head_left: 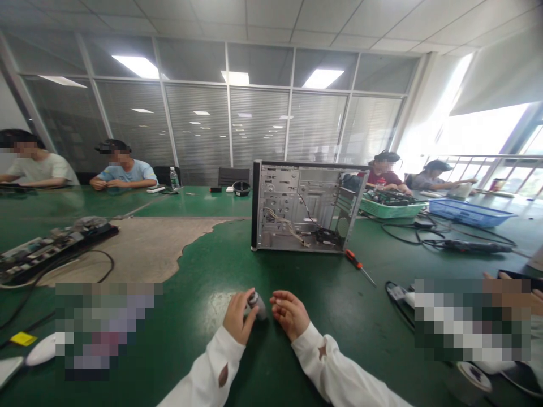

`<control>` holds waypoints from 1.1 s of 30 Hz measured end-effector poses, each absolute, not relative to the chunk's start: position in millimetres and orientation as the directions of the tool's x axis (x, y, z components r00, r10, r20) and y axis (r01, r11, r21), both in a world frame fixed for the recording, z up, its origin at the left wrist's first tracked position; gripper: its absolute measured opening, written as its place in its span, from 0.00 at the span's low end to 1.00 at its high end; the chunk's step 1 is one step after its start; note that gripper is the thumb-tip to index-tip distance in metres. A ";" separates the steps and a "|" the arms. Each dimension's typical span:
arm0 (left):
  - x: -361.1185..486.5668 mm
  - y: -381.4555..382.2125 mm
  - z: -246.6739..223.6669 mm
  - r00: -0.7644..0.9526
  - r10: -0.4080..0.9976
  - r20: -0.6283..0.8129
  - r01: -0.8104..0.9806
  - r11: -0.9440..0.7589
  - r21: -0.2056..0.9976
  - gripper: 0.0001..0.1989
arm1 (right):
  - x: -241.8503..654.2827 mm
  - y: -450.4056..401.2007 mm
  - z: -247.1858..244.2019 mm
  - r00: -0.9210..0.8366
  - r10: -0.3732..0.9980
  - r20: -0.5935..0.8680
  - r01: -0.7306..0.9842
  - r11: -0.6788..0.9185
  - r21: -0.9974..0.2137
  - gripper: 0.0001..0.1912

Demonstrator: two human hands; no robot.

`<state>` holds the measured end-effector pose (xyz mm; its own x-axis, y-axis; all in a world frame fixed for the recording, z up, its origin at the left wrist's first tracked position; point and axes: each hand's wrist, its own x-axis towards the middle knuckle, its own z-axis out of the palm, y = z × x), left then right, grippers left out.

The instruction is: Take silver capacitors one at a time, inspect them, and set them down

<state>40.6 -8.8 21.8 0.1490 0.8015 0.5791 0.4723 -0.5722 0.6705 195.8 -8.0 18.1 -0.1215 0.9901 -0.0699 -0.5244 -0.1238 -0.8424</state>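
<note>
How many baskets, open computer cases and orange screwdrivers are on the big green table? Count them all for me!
Baskets: 2, one green basket and one blue basket
Open computer case: 1
Orange screwdriver: 1
Total: 4

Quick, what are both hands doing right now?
Left hand: closed around a small grey cylindrical object.
Right hand: fingers curled, fingertips together; whether it holds anything cannot be told.

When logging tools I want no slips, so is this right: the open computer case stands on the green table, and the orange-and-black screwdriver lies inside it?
Not quite: the screwdriver is not inside the computer case. The head view shows it lying on the green table, just outside the case's lower right corner. The open case does stand on the table.
</note>
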 end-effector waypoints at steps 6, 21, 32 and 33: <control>41.4 -9.3 17.1 0.408 0.710 0.573 0.603 -0.681 0.415 0.21 | 195.3 -6.7 14.6 0.141 0.987 -0.075 -0.567 0.018 -0.824 0.14; 42.1 -3.6 8.2 0.325 0.821 0.470 0.610 -0.562 0.559 0.21 | 196.1 -16.6 34.6 -0.015 0.940 0.342 -0.036 0.341 -0.939 0.09; 42.6 -6.5 14.7 0.372 0.841 0.393 0.682 -0.535 0.499 0.15 | 189.1 -16.4 59.4 -0.099 0.904 0.415 0.275 0.426 -0.862 0.04; 43.0 -5.9 13.1 0.366 0.844 0.393 0.685 -0.530 0.500 0.15 | 188.5 -16.0 61.9 -0.100 0.898 0.428 0.274 0.438 -0.856 0.04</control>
<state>43.0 -5.9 13.1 0.3659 0.8437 0.3928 0.6849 -0.5299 0.5002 188.5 -16.0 61.9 -0.0995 0.8984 0.4278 0.2739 0.4380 -0.8562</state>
